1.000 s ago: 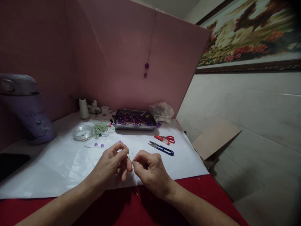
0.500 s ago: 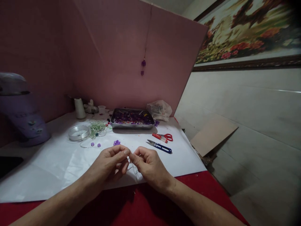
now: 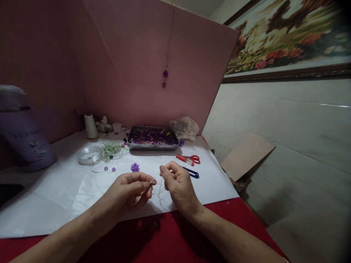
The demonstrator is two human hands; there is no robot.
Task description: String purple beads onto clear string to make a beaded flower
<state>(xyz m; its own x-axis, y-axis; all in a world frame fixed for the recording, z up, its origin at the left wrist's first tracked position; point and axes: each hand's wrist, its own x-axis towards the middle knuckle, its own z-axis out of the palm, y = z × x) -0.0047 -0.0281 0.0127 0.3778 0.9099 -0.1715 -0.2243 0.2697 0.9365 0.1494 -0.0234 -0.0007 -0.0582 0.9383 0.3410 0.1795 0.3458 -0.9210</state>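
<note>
My left hand [image 3: 135, 188] pinches a thin pale cord [image 3: 161, 195] between thumb and forefinger, where a small loop shows at the fingertips. Just to its right, my right hand [image 3: 177, 182] is closed in a pinch on another stretch of the cord. Loose strands dangle between the two hands over the white sheet. Beyond my left hand lies a purple bead flower [image 3: 134, 167], with two purple beads [image 3: 110, 168] to its left. Thread snips [image 3: 193, 173] with a blue handle are partly hidden behind my right hand.
A metal tray [image 3: 153, 147] of purple beads stands at the back, beside a plastic bag [image 3: 185, 128]. Red-handled scissors [image 3: 194, 159] lie at right. At left are a clear round dish [image 3: 90, 156], green cord [image 3: 112, 150], a thread cone [image 3: 91, 127] and a purple bottle [image 3: 27, 138].
My hands have moved apart: the right has risen slightly and now partly covers the snips. A cord loop has come into view at my left fingertips.
</note>
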